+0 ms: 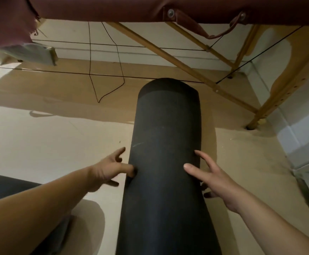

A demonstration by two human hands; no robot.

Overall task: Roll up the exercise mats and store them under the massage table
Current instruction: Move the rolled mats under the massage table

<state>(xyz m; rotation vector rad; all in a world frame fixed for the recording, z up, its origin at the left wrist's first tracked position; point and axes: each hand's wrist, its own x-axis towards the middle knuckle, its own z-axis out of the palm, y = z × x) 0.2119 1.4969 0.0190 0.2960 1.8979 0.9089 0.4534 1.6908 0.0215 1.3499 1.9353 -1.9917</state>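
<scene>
The rolled mat (pixel 164 162) lies on the floor (pixel 39 137) as one thick black cylinder, pointing straight away from you. Its far end just passes under the near edge of the massage table (pixel 113 8), whose maroon padding runs above and beyond that end.

Your left hand (pixel 109 170) is at the mat's left side, with the fingers spread and one digit pressing into the roll while the others stay off it. Your right hand (pixel 212 179) is on the mat's right side. Its fingers are straight and fanned out, the thumb lies on top of the roll and the lower fingers drop down its flank. The hands are apart with the roll between them, and neither one wraps around it.

Beyond the mat's far end, under the table, thin black cords (pixel 120 67) stretch across and one loop sags to the floor. To the right of the mat a wooden table leg (pixel 271 100) stands on the floor, with slanted braces running up from it. Left of the mat's near end, beneath your left forearm, is a dark shape (pixel 6 184), and you cannot tell what it is.
</scene>
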